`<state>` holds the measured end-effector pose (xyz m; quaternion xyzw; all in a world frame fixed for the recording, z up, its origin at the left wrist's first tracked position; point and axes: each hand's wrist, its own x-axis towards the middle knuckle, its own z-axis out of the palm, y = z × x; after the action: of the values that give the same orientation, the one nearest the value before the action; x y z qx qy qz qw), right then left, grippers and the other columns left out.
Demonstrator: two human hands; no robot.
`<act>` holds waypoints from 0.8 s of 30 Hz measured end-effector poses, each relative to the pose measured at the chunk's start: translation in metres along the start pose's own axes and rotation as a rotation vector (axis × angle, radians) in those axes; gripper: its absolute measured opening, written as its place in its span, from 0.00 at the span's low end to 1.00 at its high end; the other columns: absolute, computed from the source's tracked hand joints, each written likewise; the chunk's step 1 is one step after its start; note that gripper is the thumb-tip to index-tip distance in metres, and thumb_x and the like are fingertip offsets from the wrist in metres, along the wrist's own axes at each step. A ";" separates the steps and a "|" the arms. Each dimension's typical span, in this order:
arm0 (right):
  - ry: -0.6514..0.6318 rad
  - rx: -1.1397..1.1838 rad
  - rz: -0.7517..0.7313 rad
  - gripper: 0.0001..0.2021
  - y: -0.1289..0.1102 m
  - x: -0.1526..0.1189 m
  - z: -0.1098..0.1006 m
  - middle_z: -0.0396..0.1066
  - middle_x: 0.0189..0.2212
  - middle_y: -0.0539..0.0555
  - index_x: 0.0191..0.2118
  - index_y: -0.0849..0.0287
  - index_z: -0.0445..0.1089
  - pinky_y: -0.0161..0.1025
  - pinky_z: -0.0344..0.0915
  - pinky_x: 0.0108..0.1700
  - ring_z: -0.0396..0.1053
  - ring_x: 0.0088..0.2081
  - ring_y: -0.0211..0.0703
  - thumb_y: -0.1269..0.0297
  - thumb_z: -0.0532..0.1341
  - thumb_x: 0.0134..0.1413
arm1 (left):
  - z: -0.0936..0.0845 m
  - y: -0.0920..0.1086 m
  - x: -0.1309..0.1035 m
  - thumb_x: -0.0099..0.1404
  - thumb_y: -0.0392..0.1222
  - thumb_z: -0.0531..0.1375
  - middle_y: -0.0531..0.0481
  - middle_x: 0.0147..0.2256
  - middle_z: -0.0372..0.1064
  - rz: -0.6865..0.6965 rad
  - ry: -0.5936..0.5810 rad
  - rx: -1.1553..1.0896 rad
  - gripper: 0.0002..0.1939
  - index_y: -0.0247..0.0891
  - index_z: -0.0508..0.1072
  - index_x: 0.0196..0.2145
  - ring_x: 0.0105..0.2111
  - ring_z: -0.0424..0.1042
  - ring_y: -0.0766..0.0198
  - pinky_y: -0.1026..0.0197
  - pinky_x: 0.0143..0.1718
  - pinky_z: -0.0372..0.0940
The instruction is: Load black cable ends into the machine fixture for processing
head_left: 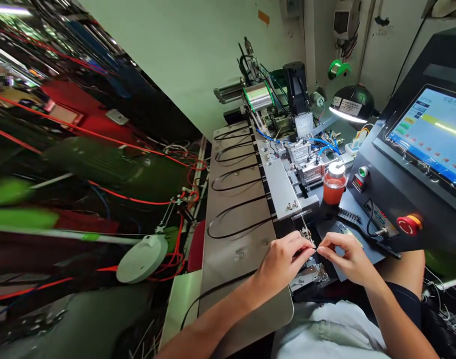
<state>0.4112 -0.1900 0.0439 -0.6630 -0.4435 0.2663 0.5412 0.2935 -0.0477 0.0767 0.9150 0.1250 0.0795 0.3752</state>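
My left hand (288, 254) is closed in a pinch over the front end of the machine's rail. A black cable (220, 290) runs across the metal plate to this hand, and its end is hidden by the fingers. My right hand (343, 253) pinches too, its fingertips almost touching those of the left. What lies between the right fingertips is too small to make out. Just beyond the hands is a small metal clamp (306, 230) on the rail. Several looped black cables (231, 202) lie along the plate (246, 249), their ends held at the rail (284, 192).
Right of the rail stand a jar of red liquid (333, 187) and a black brush (349, 217). A control box with a screen (433, 129) and red stop button (409, 225) flanks my right arm. A solder wire spool (258, 96) and lamp (351, 103) are at the back.
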 end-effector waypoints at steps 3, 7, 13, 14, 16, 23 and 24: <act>0.099 -0.033 -0.093 0.13 -0.002 0.001 0.003 0.67 0.22 0.49 0.27 0.59 0.68 0.34 0.57 0.28 0.62 0.25 0.36 0.60 0.56 0.61 | -0.003 0.004 0.002 0.63 0.43 0.57 0.51 0.28 0.70 -0.083 0.017 -0.142 0.09 0.38 0.73 0.28 0.27 0.69 0.67 0.66 0.29 0.63; 0.447 -0.128 -0.220 0.10 0.000 -0.001 0.031 0.62 0.20 0.47 0.26 0.58 0.64 0.34 0.54 0.25 0.57 0.21 0.34 0.67 0.55 0.60 | -0.002 0.009 0.003 0.63 0.44 0.57 0.53 0.24 0.66 -0.220 0.016 -0.383 0.11 0.36 0.70 0.27 0.22 0.66 0.70 0.68 0.23 0.61; 0.508 -0.153 -0.186 0.13 0.005 0.000 0.046 0.55 0.17 0.45 0.24 0.57 0.59 0.33 0.49 0.21 0.51 0.18 0.32 0.66 0.53 0.61 | 0.002 0.005 0.003 0.62 0.45 0.57 0.55 0.21 0.64 -0.269 -0.010 -0.511 0.11 0.35 0.69 0.27 0.19 0.63 0.72 0.69 0.21 0.59; 0.459 -0.128 -0.154 0.13 0.006 0.000 0.043 0.56 0.18 0.45 0.24 0.57 0.60 0.33 0.49 0.21 0.52 0.18 0.32 0.65 0.53 0.61 | 0.001 0.002 0.004 0.62 0.45 0.57 0.55 0.22 0.64 -0.272 -0.006 -0.480 0.11 0.35 0.69 0.27 0.19 0.63 0.71 0.69 0.22 0.59; 0.364 -0.077 -0.062 0.13 0.008 0.000 0.035 0.59 0.18 0.46 0.25 0.58 0.63 0.33 0.51 0.22 0.54 0.19 0.32 0.62 0.54 0.62 | 0.000 -0.005 0.008 0.62 0.44 0.56 0.54 0.22 0.65 -0.290 0.020 -0.374 0.11 0.35 0.70 0.27 0.20 0.63 0.71 0.68 0.22 0.58; 0.374 -0.028 0.135 0.15 0.022 -0.001 0.015 0.60 0.18 0.46 0.24 0.59 0.64 0.33 0.54 0.24 0.56 0.22 0.34 0.57 0.57 0.59 | 0.001 -0.021 0.018 0.62 0.41 0.54 0.54 0.21 0.67 -0.356 -0.006 -0.114 0.11 0.36 0.71 0.24 0.23 0.63 0.68 0.66 0.25 0.55; 0.378 -0.034 0.136 0.15 0.024 -0.001 0.014 0.59 0.18 0.46 0.24 0.59 0.64 0.33 0.53 0.24 0.55 0.21 0.34 0.57 0.57 0.59 | 0.001 -0.021 0.018 0.62 0.41 0.54 0.54 0.21 0.67 -0.358 -0.009 -0.094 0.11 0.36 0.71 0.24 0.23 0.63 0.68 0.66 0.26 0.55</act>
<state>0.4065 -0.1843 0.0175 -0.7388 -0.2927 0.1655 0.5841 0.3078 -0.0286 0.0615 0.8600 0.2801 0.0131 0.4264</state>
